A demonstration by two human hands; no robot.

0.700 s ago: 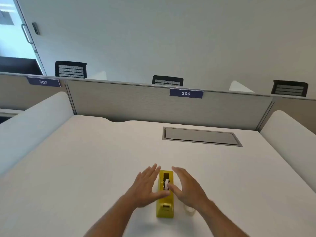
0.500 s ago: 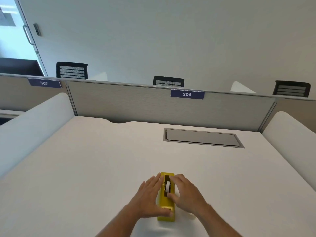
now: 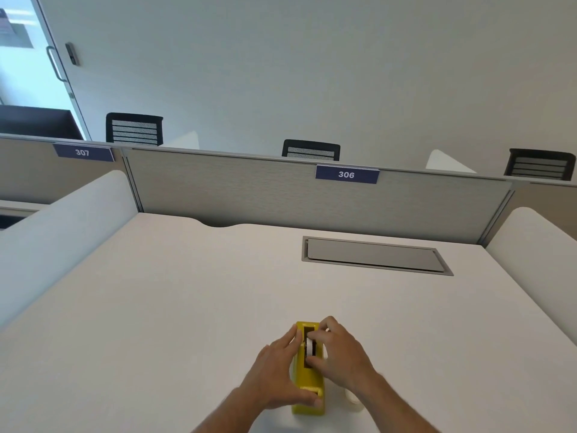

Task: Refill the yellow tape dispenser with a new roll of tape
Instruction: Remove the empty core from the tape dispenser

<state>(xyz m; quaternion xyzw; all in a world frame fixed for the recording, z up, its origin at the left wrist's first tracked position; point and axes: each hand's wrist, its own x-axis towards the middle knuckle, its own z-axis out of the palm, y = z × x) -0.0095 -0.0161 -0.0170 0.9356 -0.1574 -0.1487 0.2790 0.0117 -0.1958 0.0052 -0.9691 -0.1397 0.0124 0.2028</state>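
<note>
The yellow tape dispenser (image 3: 304, 375) stands on the white desk (image 3: 187, 307) near its front edge, long axis pointing away from me. My left hand (image 3: 276, 375) clasps its left side, thumb across the near end. My right hand (image 3: 338, 354) rests over the right side, with fingertips pinching the small white spool (image 3: 309, 344) seated in the dispenser's top slot. A pale tape roll (image 3: 354, 401) lies on the desk just right of the dispenser, mostly hidden under my right wrist.
A grey flush cable hatch (image 3: 374, 255) is set into the desk at the back right. A grey partition (image 3: 281, 195) labelled 306 closes the far edge, and white side dividers (image 3: 56, 242) flank the desk. Black chair backs show beyond the partition.
Both hands closed in from hovering over the dispenser: the left now grips its side, and the right fingers have taken hold of the white spool in the slot.
</note>
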